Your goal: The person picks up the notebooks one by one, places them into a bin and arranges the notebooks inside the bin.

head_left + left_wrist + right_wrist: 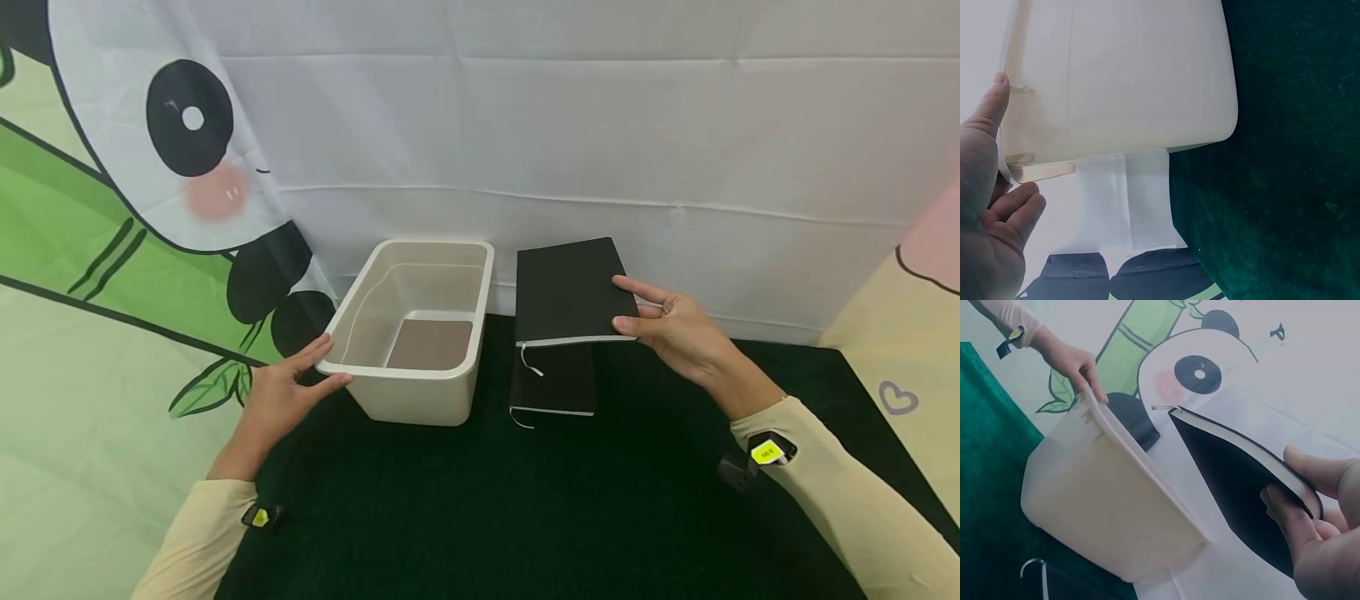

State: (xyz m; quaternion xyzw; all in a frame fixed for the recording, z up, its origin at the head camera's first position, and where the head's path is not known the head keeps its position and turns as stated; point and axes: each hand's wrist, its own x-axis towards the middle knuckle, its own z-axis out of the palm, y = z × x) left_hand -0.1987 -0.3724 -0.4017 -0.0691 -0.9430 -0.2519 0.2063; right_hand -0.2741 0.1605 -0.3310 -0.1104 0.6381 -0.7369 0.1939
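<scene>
A black notebook [572, 292] with a white ribbon is held up by my right hand [678, 337], which pinches its right edge between thumb and fingers. In the right wrist view the notebook [1235, 469] shows its pale page edge, tilted in the grip. Below it a second black notebook [553, 382] lies on the dark green cloth, partly hidden. My left hand [281, 404] grips the near left corner of a cream plastic bin [420, 400], thumb and fingers over its rim. A flat brownish area [431, 344] shows on the bin's floor.
Dark green cloth [480, 517] covers the table. Behind it hangs a white sheet [570, 125] with a printed panda [187, 117] at the left. The bin stands left of the notebooks, close to the sheet.
</scene>
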